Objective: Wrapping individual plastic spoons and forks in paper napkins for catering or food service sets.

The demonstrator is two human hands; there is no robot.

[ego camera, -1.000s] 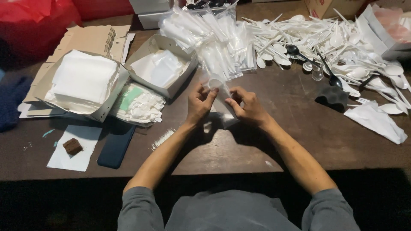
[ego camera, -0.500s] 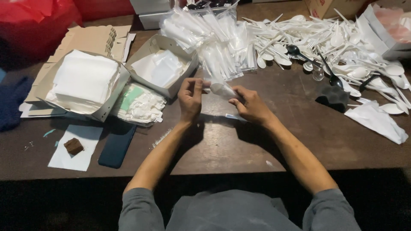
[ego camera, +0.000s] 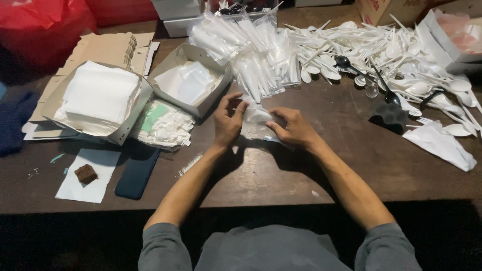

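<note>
— Both hands on one thing?
— Yes — the left hand (ego camera: 228, 123) and the right hand (ego camera: 293, 129) each pinch an end of a small clear plastic sleeve (ego camera: 257, 116), fingers closed on it, just above the middle of the dark wooden tabletop (ego camera: 281, 175).
— What lies nearby?
— Toward the far edge, a heap of clear-wrapped white cutlery packs (ego camera: 251, 50); left of it, an open cardboard box of white napkins (ego camera: 188, 83).

I'm seeing a dark wooden surface (ego camera: 281, 175) carrying white plastic spoons (ego camera: 401, 55) far right, open cardboard boxes (ego camera: 191, 83) far left, and a dark phone (ego camera: 136, 171) lying near left.
</note>
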